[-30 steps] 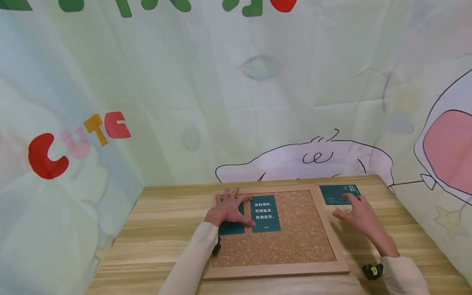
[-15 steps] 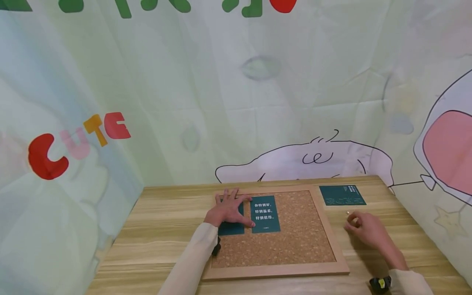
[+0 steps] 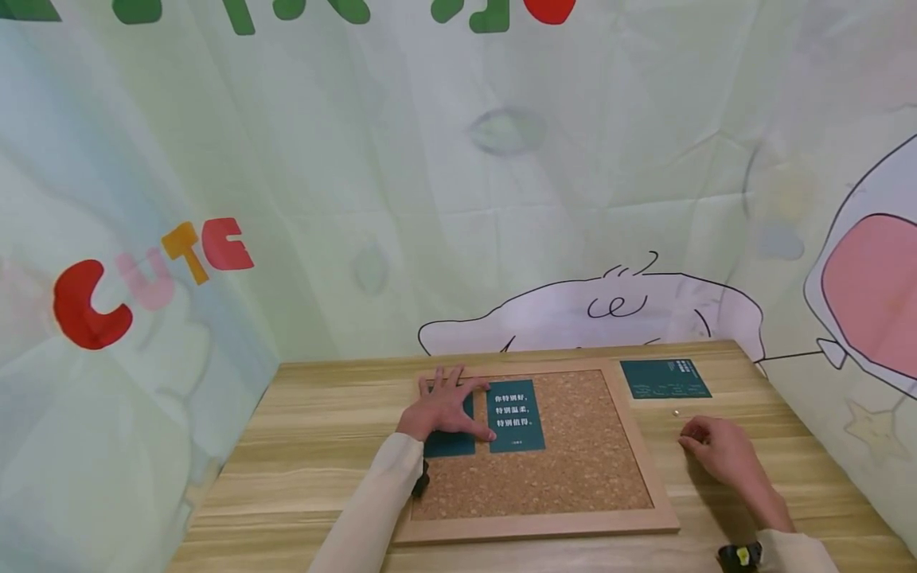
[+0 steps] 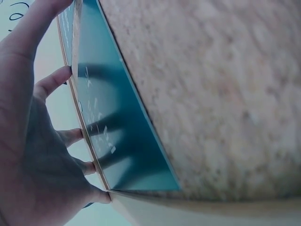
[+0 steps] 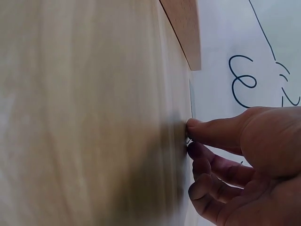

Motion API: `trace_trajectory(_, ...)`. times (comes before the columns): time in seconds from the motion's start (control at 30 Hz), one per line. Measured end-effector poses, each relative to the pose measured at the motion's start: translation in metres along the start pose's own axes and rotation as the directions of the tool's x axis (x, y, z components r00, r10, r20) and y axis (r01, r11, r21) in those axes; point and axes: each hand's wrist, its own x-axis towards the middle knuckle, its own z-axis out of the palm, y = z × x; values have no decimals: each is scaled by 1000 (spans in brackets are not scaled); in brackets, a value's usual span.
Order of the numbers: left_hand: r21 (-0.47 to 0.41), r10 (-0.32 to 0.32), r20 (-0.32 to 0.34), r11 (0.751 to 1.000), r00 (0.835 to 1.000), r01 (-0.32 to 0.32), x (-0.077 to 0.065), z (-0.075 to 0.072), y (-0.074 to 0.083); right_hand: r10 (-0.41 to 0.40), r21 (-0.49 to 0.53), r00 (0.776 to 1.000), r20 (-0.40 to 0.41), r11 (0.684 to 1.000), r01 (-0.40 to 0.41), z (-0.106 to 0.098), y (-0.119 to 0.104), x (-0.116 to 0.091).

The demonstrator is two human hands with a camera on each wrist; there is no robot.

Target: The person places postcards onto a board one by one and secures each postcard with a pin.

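Note:
In the head view my left hand (image 3: 446, 410) lies with fingers spread over a dark green card (image 3: 458, 442) on the left of a framed corkboard (image 3: 573, 485). Its fingertips reach the far frame, and its thumb touches the edge of a second green card (image 3: 517, 418) with white writing. To the right of the board, my right hand (image 3: 719, 450) is low at the table, thumb and forefinger drawn together. Between those fingertips a tiny shiny pin-like piece (image 5: 189, 140) shows in the right wrist view. Just beyond them lies a small pale pin (image 3: 676, 413).
A third green card (image 3: 666, 380) lies on the wooden table (image 3: 322, 477) at the back right, beside the board's frame. Behind the table's far edge hangs a printed cloth (image 3: 401, 239) with cartoon shapes and letters.
My right hand has drawn back from over the third card towards me, and its fingers have closed from spread to a pinch. The small pale pin has come into view. My left hand has stayed put.

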Motion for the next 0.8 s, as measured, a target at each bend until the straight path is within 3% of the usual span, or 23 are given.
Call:
trace_trajectory(0.37, -16, -12, 0, 1000, 1000, 12, -1, -1, 2, 56, 23, 998, 28, 998, -56, -9, -10, 10)
trace_trajectory(0.8, -11, -9, 4, 1000, 1000, 9, -2, -2, 3, -95, 124, 995, -34, 987, 99, -13, -52, 37)
